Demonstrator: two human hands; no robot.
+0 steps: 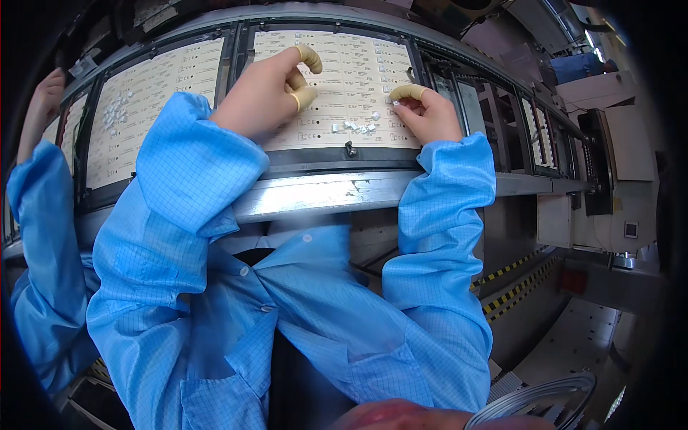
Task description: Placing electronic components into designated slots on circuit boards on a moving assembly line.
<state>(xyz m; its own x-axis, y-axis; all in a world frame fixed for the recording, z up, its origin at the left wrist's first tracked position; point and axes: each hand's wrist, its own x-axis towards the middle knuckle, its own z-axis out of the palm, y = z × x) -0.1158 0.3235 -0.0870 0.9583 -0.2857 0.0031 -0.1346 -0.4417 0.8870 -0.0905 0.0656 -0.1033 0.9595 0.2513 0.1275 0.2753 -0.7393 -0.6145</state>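
A cream printed circuit board panel (335,97) in a black frame lies in front of me. My left hand (266,93) is over its left part, the forefinger and thumb in yellowish finger cots, curved and apart, with nothing visible between them. At the panel's right side my right hand (426,113), with a cot on its forefinger, pinches a small white block-shaped part (395,102) close to the surface. Several loose white parts (360,128) lie near the panel's front edge. More white parts (379,60) sit in a column along the right side.
A metal rail (315,195) runs along the near edge. To the left, another framed panel (154,93) carries a heap of white parts (117,111). Another person's hand (47,97) is at the far left. Rail track and machinery (502,118) continue rightward.
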